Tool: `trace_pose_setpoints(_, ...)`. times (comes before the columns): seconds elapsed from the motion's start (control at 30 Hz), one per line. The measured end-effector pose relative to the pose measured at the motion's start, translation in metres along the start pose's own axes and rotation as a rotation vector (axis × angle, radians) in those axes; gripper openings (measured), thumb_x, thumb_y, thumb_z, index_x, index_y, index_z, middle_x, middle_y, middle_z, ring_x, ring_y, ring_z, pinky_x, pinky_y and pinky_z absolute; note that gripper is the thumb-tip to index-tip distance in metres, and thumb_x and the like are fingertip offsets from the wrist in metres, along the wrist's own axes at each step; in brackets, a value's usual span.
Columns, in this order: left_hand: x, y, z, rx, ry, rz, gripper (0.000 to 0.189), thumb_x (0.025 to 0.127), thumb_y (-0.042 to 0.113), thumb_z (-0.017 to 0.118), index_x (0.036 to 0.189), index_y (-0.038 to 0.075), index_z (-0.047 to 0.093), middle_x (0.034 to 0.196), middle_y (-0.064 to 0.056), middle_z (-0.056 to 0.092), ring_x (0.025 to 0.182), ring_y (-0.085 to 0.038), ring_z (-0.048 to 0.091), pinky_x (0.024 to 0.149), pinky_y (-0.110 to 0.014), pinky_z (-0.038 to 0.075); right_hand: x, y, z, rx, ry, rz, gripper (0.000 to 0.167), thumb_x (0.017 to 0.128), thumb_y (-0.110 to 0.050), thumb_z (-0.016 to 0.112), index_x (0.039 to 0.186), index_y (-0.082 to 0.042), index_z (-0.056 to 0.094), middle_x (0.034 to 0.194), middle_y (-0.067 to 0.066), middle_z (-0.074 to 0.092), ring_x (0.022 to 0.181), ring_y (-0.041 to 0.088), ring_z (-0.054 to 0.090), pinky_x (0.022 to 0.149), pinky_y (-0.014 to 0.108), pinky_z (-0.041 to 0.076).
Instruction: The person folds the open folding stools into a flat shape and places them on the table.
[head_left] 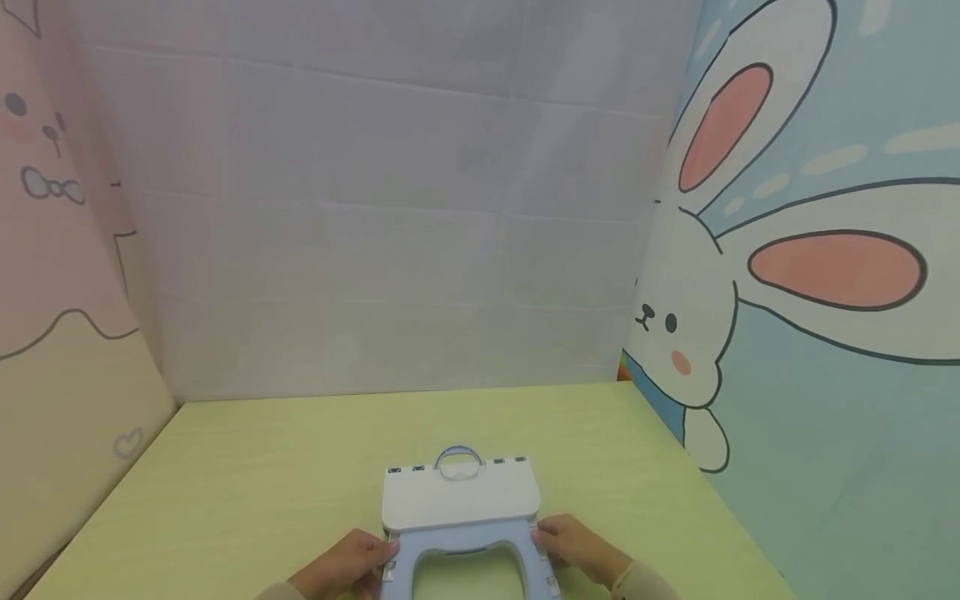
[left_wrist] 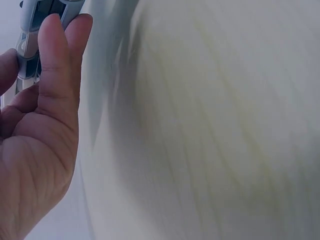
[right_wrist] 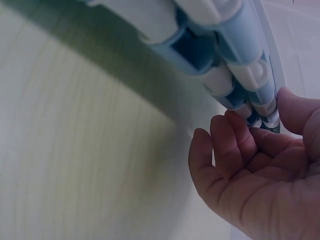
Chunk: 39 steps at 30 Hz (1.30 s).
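A white and light-blue folding stool, folded flat, is at the near middle of the table, with its blue carry handle at the far end. My left hand grips its left edge, thumb on top. On the opposite edge my right hand pinches the blue leg frame. In the left wrist view the stool's hinged side lies between thumb and fingers. Jointed blue and white hinge segments run down to the fingertips in the right wrist view. The stool's near end is cut off by the head view's lower edge.
The pale yellow-green table spreads around the stool. A white sheet-like wall closes off the back. A pink and cream panel stands on the left, and a blue panel with a rabbit drawing on the right.
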<state>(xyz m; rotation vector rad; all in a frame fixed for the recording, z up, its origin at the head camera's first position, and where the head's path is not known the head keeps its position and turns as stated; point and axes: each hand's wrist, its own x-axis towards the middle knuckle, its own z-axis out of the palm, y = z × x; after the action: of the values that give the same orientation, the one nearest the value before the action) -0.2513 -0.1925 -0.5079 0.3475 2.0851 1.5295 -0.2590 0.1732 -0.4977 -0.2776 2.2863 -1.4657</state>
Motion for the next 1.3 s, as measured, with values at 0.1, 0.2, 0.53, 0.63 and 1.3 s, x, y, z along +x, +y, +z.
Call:
trace_pose_setpoints(0.1,0.0002,-0.0004,-0.0001,0.013,-0.004,0.004,0.042,0.098,0.031,0.054,0.090,-0.009,0.068,0.072,-0.008,0.067,0.059,-0.011,0.059,0.057,-0.023,0.051,0.0002,-0.0010,0.0005,-0.015,0.004,-0.001,0.022,0.097,-0.011,0.052,0.091,0.008,0.062,0.080,0.000,0.058,0.075,0.015,0.055,0.072,0.038,0.054)
trace_pose_setpoints(0.2,0.0010,-0.0007,-0.0008,0.035,-0.008,-0.007,0.042,0.098,0.030,0.054,0.090,-0.009,0.068,0.074,-0.009,0.068,0.061,-0.011,0.061,0.059,-0.025,0.053,0.0003,-0.0019,0.0015,-0.022,0.007,0.004,0.021,0.097,-0.010,0.052,0.087,0.006,0.060,0.077,-0.001,0.056,0.074,0.015,0.054,0.072,0.038,0.053)
trace_pose_setpoints(0.53,0.0024,0.0012,-0.0010,0.085,0.004,-0.068,0.041,0.097,0.031,0.055,0.090,-0.007,0.067,0.076,-0.005,0.067,0.063,-0.011,0.060,0.062,-0.027,0.053,0.0016,-0.0003,0.0026,-0.041,0.001,0.023,0.021,0.096,-0.010,0.052,0.087,0.006,0.061,0.075,-0.001,0.055,0.071,0.014,0.055,0.070,0.037,0.053)
trace_pose_setpoints(0.63,0.0022,0.0020,-0.0014,0.087,0.008,-0.075,0.040,0.097,0.030,0.055,0.090,-0.007,0.068,0.075,-0.004,0.067,0.062,-0.011,0.059,0.061,-0.027,0.053,0.0030,0.0020,0.0027,-0.033,-0.005,-0.003,0.020,0.096,-0.010,0.052,0.085,0.006,0.060,0.074,-0.002,0.055,0.070,0.013,0.055,0.068,0.035,0.053)
trace_pose_setpoints(1.3,0.0018,-0.0026,-0.0025,0.072,-0.020,-0.041,0.041,0.098,0.029,0.054,0.094,-0.008,0.069,0.078,-0.010,0.069,0.064,-0.012,0.061,0.063,-0.028,0.054,0.0032,-0.0019,0.0060,-0.079,-0.007,0.017,0.023,0.094,-0.010,0.054,0.072,-0.007,0.052,0.066,-0.002,0.047,0.063,0.013,0.045,0.060,0.026,0.041)
